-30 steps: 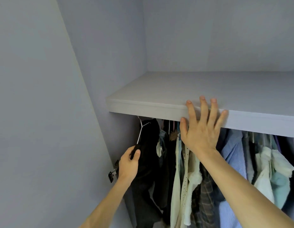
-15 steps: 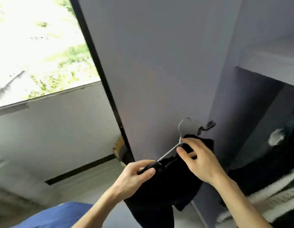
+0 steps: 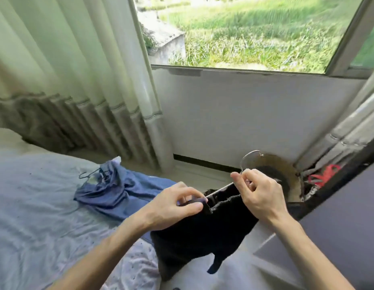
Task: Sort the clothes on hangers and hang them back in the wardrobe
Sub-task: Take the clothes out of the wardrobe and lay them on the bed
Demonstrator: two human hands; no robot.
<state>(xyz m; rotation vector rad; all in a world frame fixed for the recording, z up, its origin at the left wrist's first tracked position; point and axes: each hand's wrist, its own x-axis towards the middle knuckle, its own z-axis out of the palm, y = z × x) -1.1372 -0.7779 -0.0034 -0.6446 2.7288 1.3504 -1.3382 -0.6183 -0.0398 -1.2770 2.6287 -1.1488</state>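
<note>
At the far left a pale curtain (image 3: 77,76) hangs beside the bed (image 3: 31,216), and on the bed's sheet lies a blue garment (image 3: 119,195), crumpled, with a dark hanger (image 3: 92,174) resting at its top end; it looks like the next piece waiting for sorting. Right of it, the left hand (image 3: 173,206) has its grip clamped on one shoulder end of a black garment (image 3: 202,231), which hangs in the air over the bed's edge from a wire hanger (image 3: 220,190). The right hand (image 3: 259,193) has its grip pinched together on the hanger's neck, just below the hook. By the look of it the task is at an early or middle stage: the black piece is being settled on its hanger, neither piece is hung back yet, and both need carrying to the wardrobe. As for what cannot be made out: the left fingertips are blurred, the hanger's far arm is hidden under cloth and the right hand, and the kind of black garment cannot be told. A round brown thing (image 3: 284,166) behind the right hand is half covered, a red item (image 3: 322,176) is too blurred to name, and the grey panel (image 3: 349,216) at the right edge may be the wardrobe, though no rail shows.
</note>
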